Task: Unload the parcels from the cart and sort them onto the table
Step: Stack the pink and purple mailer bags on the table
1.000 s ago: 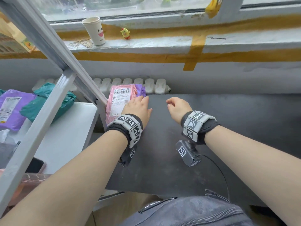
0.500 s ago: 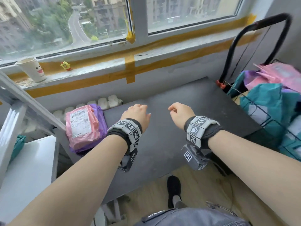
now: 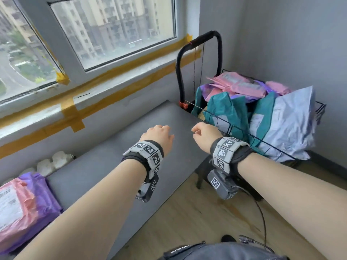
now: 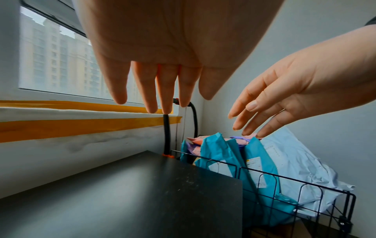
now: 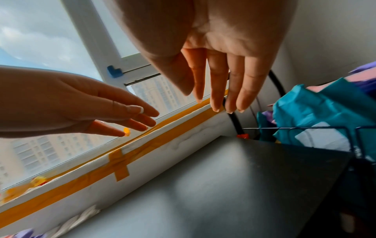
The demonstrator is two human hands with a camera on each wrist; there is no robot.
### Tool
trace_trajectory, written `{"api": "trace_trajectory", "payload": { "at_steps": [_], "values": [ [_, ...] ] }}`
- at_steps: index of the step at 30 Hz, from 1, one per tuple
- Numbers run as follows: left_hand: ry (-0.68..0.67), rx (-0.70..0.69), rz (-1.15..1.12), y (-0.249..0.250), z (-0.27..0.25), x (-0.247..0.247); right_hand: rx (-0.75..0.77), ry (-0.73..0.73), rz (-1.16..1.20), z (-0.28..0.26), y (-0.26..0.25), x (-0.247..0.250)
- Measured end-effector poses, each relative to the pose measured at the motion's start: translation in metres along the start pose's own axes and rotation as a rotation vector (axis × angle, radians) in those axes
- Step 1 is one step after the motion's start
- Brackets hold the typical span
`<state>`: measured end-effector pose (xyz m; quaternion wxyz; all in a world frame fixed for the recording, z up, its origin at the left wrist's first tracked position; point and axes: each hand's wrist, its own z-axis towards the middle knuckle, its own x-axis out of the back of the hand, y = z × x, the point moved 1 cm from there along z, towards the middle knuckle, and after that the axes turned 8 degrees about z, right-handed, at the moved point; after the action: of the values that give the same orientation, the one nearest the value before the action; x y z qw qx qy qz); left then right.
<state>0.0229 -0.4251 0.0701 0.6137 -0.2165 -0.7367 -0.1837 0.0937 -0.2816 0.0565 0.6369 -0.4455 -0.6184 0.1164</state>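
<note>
A black wire cart (image 3: pixel 266 141) stands at the right end of the dark table (image 3: pixel 105 158), heaped with teal parcels (image 3: pixel 225 109), pink parcels (image 3: pixel 236 85) and a pale blue-grey parcel (image 3: pixel 289 121). In the left wrist view the teal parcels (image 4: pixel 219 151) stand upright behind the cart's wire rim (image 4: pixel 264 170). A pink parcel (image 3: pixel 13 203) lies on a purple one (image 3: pixel 45 192) at the table's left end. My left hand (image 3: pixel 159 134) and right hand (image 3: pixel 202 132) hover over the table's right part, fingers straight and empty, short of the cart.
The cart's black handle (image 3: pixel 199 42) rises beside the window sill with orange tape (image 3: pixel 73 113). A white radiator (image 3: pixel 52 162) runs behind the table. Wooden floor (image 3: pixel 197 218) lies below the table's near edge. A grey wall stands behind the cart.
Both hands and my view have swung right, away from the pink parcel left on the table, toward the cart. The cart's parcels are now close in front of the right hand.
</note>
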Motion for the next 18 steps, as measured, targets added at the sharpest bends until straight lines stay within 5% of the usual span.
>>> {"api": "trace_trajectory", "payload": {
  "at_steps": [11, 18],
  "values": [
    [0.017, -0.167, -0.014, 0.18, 0.108, 0.015, -0.081, 0.112, -0.043, 0.059, 0.132, 0.147],
    [-0.005, -0.244, 0.006, 0.251, 0.166, 0.03, -0.135, 0.162, -0.039, 0.093, 0.179, 0.209]
  ]
}}
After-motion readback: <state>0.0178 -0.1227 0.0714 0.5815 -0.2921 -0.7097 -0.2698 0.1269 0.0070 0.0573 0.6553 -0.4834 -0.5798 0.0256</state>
